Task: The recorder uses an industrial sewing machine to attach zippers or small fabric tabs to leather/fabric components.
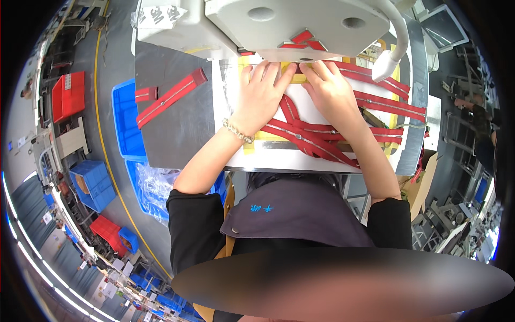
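Note:
Both of my hands lie on the white work plate close under a big pale grey machine head. My left hand is open, its fingers spread and reaching toward the machine, a beaded bracelet on the wrist. Opposite it, my right hand is also open, fingers stretched forward with the tips beside a short red strip and yellow tape. Red zippers with metal teeth cross one another on the plate between and below my hands. The machine hides whatever lies directly beneath it.
Another red zipper and a short red piece lie on the dark table at left. More red zippers extend right. A white hose nozzle hangs at right. Blue bins stand beside the table, one holding clear plastic.

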A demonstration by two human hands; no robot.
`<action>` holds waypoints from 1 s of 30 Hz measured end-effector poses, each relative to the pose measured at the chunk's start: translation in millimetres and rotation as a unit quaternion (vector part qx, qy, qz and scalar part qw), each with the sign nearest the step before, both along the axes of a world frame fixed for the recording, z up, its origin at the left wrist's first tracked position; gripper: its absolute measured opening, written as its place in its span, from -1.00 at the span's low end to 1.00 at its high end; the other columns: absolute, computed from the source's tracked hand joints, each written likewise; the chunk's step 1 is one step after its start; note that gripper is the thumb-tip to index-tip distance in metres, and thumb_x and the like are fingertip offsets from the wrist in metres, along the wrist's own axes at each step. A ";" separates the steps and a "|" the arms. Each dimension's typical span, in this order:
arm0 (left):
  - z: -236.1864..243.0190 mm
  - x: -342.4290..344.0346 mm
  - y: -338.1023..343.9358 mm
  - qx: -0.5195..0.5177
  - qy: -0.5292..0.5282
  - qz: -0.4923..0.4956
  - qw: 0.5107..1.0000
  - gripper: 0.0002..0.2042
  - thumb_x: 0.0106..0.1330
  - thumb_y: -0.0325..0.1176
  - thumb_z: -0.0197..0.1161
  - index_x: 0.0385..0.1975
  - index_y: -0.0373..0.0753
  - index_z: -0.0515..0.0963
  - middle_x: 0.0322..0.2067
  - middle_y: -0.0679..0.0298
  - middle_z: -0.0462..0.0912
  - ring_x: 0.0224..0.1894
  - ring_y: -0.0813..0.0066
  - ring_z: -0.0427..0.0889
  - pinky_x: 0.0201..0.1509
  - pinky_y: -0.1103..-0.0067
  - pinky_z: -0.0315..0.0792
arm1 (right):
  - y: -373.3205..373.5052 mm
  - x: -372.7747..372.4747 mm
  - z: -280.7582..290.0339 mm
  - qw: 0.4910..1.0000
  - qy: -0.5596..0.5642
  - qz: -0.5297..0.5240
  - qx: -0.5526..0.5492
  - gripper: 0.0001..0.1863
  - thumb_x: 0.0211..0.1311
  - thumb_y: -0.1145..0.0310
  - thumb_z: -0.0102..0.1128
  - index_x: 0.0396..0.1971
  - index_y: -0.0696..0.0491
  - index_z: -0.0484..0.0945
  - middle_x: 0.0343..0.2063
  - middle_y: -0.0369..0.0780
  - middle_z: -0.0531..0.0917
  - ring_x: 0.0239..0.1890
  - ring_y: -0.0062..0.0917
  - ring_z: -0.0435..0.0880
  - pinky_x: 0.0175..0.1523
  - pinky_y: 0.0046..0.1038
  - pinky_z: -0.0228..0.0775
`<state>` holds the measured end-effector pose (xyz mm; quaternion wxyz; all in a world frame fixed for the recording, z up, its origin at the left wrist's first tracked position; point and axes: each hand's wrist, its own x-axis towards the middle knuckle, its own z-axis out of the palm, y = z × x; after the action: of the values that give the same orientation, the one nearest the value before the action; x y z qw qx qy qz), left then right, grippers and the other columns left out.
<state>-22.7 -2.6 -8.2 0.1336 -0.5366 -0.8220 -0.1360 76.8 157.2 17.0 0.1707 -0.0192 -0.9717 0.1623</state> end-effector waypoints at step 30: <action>9.3 -6.2 5.1 -0.055 0.015 -0.004 0.998 -0.53 0.12 -0.44 0.13 0.09 0.07 0.49 -0.12 0.48 0.52 -0.04 0.48 0.46 0.09 0.19 0.15 | 1.2 -2.3 -0.6 1.000 0.023 0.002 0.012 -0.66 -0.05 0.50 0.24 -0.18 0.21 0.56 -0.25 -0.23 0.52 -0.16 -0.38 0.52 -0.06 -0.44 0.50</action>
<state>-28.9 2.4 1.2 0.1160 -0.5483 -0.8240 -0.0830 74.5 158.4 16.4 0.1926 -0.0111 -0.9695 0.1513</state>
